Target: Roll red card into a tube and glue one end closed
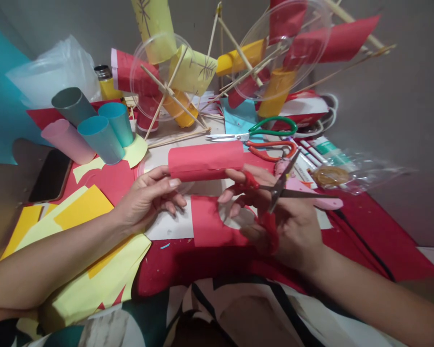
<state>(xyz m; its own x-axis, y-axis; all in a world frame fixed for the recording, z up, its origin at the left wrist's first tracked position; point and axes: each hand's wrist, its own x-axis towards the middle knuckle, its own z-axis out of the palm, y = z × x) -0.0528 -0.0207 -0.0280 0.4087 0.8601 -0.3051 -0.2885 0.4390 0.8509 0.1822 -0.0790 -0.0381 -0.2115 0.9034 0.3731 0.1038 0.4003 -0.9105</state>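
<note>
A red paper tube (206, 158) lies level in front of me, raised over the table. My left hand (146, 196) pinches its left end between thumb and fingers. My right hand (298, 231) has red-handled scissors (276, 192) hooked on its fingers, their blades spread and pointing away to the right. Fingertips of that same hand touch the tube's right end. Below the tube is a red paper piece (206, 222) with a rounded cutout, partly covered by my right fingers. It rests on a white sheet (169, 224).
Green-handled scissors (275, 126) and orange-handled ones (271, 150) lie behind the tube. Stick frames with clear plastic discs (161, 77) and paper tubes stand at the back. Paper cylinders (101, 137) and a phone (50, 176) are left, above yellow sheets (83, 207). A pink glue gun (311, 195) lies right.
</note>
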